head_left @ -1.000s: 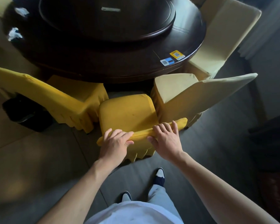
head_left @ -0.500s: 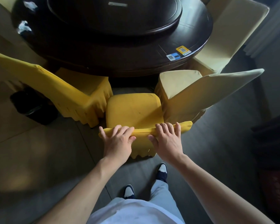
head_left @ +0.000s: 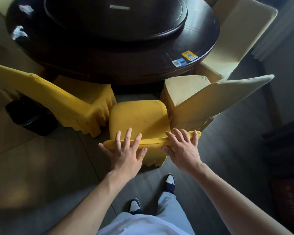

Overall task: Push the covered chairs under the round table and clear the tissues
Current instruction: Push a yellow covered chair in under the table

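A yellow-covered chair (head_left: 139, 117) stands in front of me, its seat facing the dark round table (head_left: 119, 65). My left hand (head_left: 126, 153) lies over the left part of the chair's top rail with fingers spread and straight. My right hand (head_left: 183, 148) rests on the right part of the rail, fingers extended over it. Two crumpled white tissues (head_left: 19, 32) (head_left: 26, 9) lie on the table's far left. A second yellow-covered chair (head_left: 58, 99) sits to the left, a cream-covered chair (head_left: 207, 97) to the right.
A black bin (head_left: 29, 114) stands on the floor at left behind the yellow chair. Another cream-covered chair (head_left: 241, 31) sits at the table's right. A raised turntable (head_left: 115, 16) fills the table's middle; two stickers (head_left: 184, 58) lie near its edge. My feet (head_left: 169, 181) stand behind the chair.
The chair has slid forward toward the table between its neighbours. Both hands have loosened from curling over the rail to lying with spread, straighter fingers.
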